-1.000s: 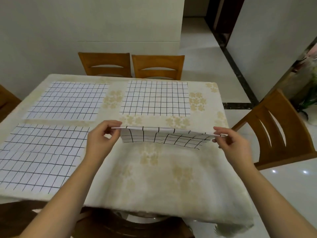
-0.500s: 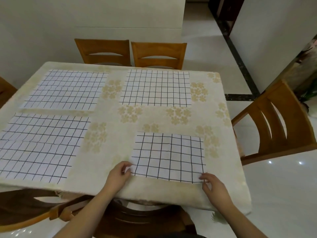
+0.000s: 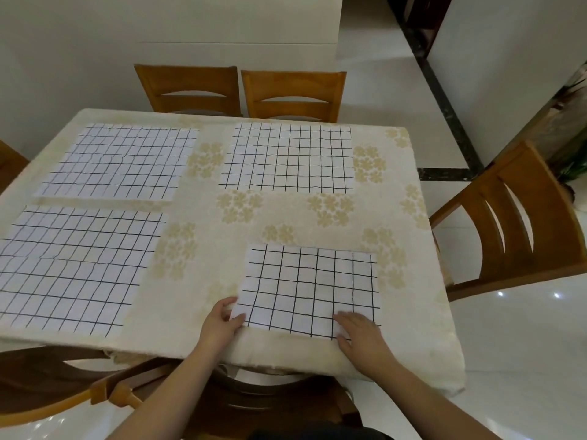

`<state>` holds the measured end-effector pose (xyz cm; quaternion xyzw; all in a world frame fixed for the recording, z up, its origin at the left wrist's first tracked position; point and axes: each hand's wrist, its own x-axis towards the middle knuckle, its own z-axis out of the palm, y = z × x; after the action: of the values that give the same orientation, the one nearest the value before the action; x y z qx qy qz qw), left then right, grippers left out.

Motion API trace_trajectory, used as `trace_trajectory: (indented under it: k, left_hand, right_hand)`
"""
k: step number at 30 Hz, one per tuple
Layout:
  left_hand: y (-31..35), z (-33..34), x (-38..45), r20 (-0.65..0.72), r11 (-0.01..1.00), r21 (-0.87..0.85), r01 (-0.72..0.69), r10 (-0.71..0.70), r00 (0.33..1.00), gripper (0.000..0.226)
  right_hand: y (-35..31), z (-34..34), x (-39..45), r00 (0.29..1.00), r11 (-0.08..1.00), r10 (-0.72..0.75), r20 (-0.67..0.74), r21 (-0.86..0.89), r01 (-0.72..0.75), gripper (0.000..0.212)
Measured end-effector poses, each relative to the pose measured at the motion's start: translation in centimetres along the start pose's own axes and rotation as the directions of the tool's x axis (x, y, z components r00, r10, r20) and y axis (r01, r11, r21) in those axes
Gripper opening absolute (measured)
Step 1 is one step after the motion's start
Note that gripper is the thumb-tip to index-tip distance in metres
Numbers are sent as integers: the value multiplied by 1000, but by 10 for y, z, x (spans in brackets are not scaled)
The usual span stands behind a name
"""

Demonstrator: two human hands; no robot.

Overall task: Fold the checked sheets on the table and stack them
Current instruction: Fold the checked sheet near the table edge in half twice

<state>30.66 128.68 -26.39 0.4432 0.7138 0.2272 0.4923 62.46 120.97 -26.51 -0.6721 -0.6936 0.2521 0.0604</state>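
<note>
A folded checked sheet (image 3: 309,290) lies flat near the front right of the table (image 3: 203,236), which has a cream flowered cloth over it. My left hand (image 3: 222,325) pinches the sheet's near left corner, thumb on top. My right hand (image 3: 359,336) rests flat on the sheet's near edge, fingers straight. Three larger unfolded checked sheets lie spread out: one at the far left (image 3: 120,160), one at the far right (image 3: 289,157), and one at the near left (image 3: 73,268).
Two wooden chairs (image 3: 241,90) stand at the table's far side, and another chair (image 3: 521,217) stands at the right. A chair back (image 3: 63,398) sits below the near left edge. Glossy white floor lies to the right.
The sheet held up by its edge has been folded over toward me and laid flat. My right hand has slid inward from the near right corner and flattened on the near edge.
</note>
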Motion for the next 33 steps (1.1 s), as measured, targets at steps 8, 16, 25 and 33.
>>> trace_trajectory:
  k: [8, 16, 25, 33]
  left_hand:
    - [1, 1, -9, -24, 981, 167, -101, 106, 994, 34]
    - [8, 3, -22, -57, 966, 195, -170, 185, 981, 29]
    - [6, 16, -39, -82, 904, -407, 134, -182, 980, 50]
    - [-8, 51, -62, 349, 688, -550, 473, -325, 879, 31]
  right_hand:
    - [-30, 0, 27, 961, 954, -139, 239, -226, 195, 71]
    - [-40, 11, 40, 963, 946, -58, 262, -294, 137, 62]
    - [-48, 9, 42, 967, 965, -108, 230, -208, 157, 88]
    - [-38, -18, 79, 991, 986, -30, 127, -160, 51, 62]
